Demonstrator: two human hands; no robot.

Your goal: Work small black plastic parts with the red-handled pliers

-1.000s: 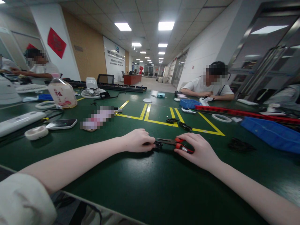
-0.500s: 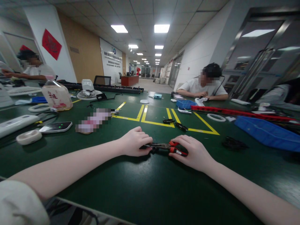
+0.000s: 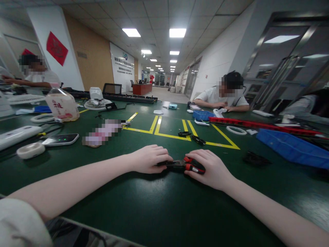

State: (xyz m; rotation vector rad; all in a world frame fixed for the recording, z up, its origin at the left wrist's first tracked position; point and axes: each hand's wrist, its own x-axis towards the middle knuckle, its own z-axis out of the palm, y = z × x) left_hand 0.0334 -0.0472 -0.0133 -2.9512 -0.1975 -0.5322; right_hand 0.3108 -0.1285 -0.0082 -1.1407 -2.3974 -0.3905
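Note:
My right hand (image 3: 209,168) is closed round the red and black handles of a pair of pliers (image 3: 180,164), whose metal jaws point left. My left hand (image 3: 151,159) grips a small black part (image 3: 161,163), mostly covered by the fingers, at the jaw end. Jaws and part meet close to the left fingertips; the exact contact is hidden. Both hands are low over the dark green table (image 3: 154,209). Beyond them, two small black pieces (image 3: 184,133) lie by yellow tape lines (image 3: 172,137).
On the right are a blue tray (image 3: 290,147), a black bundle (image 3: 255,158), a white ring (image 3: 236,130) and a long red strip (image 3: 257,124). A bottle (image 3: 63,104), a phone (image 3: 61,139) and a small white fan (image 3: 96,99) stand or lie left. A person (image 3: 223,92) sits across the table.
My left hand has shifted slightly right and down, its fingers now nearer the plier joint. The pliers' handles have moved slightly, and less of the black part shows.

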